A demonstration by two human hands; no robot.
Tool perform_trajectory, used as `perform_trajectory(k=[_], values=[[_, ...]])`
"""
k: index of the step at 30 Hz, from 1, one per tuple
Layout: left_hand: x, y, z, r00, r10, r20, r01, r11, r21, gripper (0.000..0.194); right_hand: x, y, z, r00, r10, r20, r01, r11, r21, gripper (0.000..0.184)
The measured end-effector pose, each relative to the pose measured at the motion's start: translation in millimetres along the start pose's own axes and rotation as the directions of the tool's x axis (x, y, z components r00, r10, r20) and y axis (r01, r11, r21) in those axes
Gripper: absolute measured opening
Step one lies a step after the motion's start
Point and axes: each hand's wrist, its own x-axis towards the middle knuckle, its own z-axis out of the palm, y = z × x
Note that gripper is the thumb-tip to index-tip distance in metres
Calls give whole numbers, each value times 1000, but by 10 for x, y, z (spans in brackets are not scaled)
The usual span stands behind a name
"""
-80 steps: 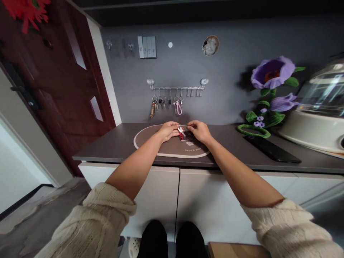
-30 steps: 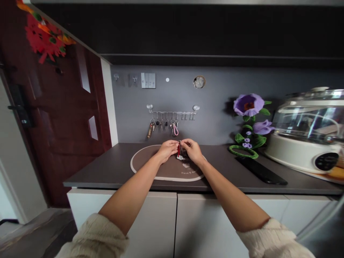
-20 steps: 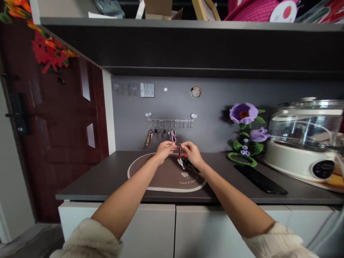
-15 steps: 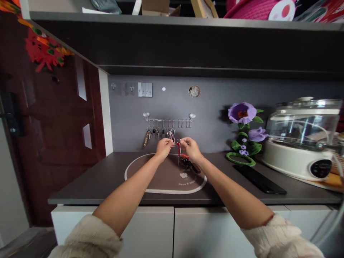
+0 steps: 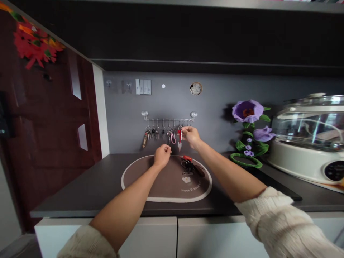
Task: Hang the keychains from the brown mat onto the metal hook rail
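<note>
My right hand (image 5: 191, 137) pinches a key ring (image 5: 180, 128) with a red strap and a key on it, up at the hooks of the wall-mounted hook rail (image 5: 169, 119). Whether the ring sits on a hook I cannot tell. Several bunches of keys (image 5: 157, 132) hang along the rail to its left, among them one with a pink loop (image 5: 173, 137) and one with a brown strap (image 5: 145, 139). Lower down, above the mat, my left hand (image 5: 162, 156) is closed with its fingers curled; what it holds, if anything, is hidden.
On the brown oval mat (image 5: 161, 191) lies a pile of keys (image 5: 189, 165) with a red piece. To the right stand a purple fabric flower (image 5: 247, 111) and a white appliance with a clear top (image 5: 303, 154). A dark shelf (image 5: 172, 36) overhangs the counter.
My right hand has raised the key ring with the red strap to the rail. My left hand has dropped away from the hanging keys towards the mat. The view has tilted down.
</note>
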Motion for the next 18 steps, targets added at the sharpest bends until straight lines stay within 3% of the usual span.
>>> perform_trajectory(k=[6,18], values=[[12,-40,8,1000,16,25,-20,984,179,16,195,14,70,990,62,-127,-50,994,93,12],[3,-62,-14,999,25,26,-30,973,227,17,436,126,170,951,176,-254,-128,973,194,15]])
